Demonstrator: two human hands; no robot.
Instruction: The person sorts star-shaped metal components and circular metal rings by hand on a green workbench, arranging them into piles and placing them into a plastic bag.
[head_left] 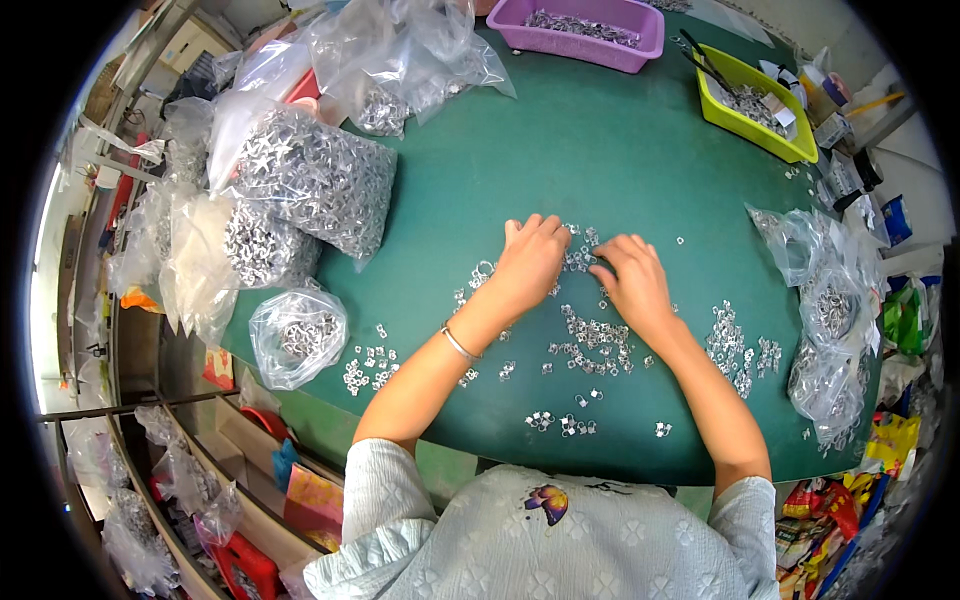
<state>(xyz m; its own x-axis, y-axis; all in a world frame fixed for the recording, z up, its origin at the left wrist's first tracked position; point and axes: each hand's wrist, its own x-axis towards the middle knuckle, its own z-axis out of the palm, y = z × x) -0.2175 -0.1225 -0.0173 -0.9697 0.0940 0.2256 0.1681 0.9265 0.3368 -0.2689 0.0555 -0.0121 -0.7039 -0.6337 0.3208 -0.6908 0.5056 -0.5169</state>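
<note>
Metal pieces (577, 260) separate curled left fingers (549, 228) from parted right fingers (617, 252).

Workshop: metal pieces (598, 331) strewn across green worktable (450, 180), filled bags (320, 180), purple parts tray (572, 49).

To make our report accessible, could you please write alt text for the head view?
A person's left hand and right hand reach among small silvery metal pieces scattered across a green tabletop. Clear plastic bags of metal parts lie at both sides; a purple tray and a yellow-green tray of parts sit beyond.
</note>
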